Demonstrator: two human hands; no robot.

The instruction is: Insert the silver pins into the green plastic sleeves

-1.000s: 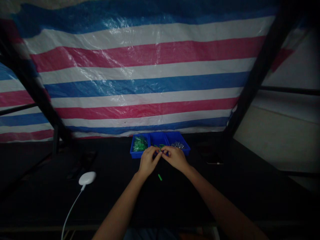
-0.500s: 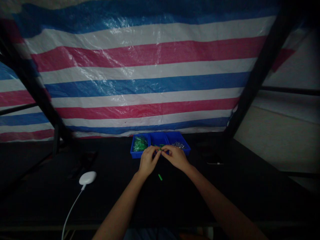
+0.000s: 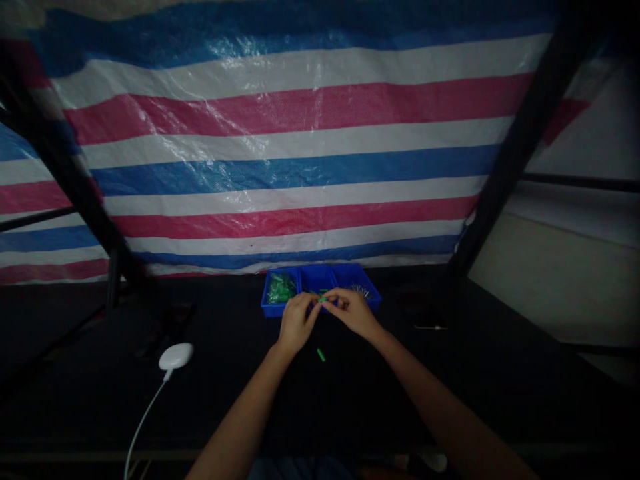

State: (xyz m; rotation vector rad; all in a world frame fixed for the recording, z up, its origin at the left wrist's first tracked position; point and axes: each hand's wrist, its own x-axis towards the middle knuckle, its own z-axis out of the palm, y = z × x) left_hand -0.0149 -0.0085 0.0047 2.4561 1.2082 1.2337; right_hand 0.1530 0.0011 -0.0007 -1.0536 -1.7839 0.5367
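My left hand (image 3: 296, 318) and my right hand (image 3: 354, 311) meet fingertip to fingertip at the front of a blue divided tray (image 3: 274, 311). Between the pinched fingers of both hands is a small green plastic piece (image 3: 321, 299), apparently a wall plug; the fingers cover much of it. Another green plastic piece (image 3: 321, 355), slim and short, lies on the black table closer to me. Behind my fingers, more green pieces (image 3: 323, 291) show in the tray's middle compartment. Metal screws (image 3: 361, 290) lie in the right compartment, partly hidden by my right hand.
The tray's left compartment holds a clear bag of green pieces (image 3: 281, 288). A white round device (image 3: 176, 356) with a cable is on the table at left. At right lies a dark flat object (image 3: 429, 326). Striped sheeting (image 3: 300, 173) hangs behind the table.
Both hands stay nearly in place, with a slight shift of the right fingers. More of the green piece shows between the fingertips now.
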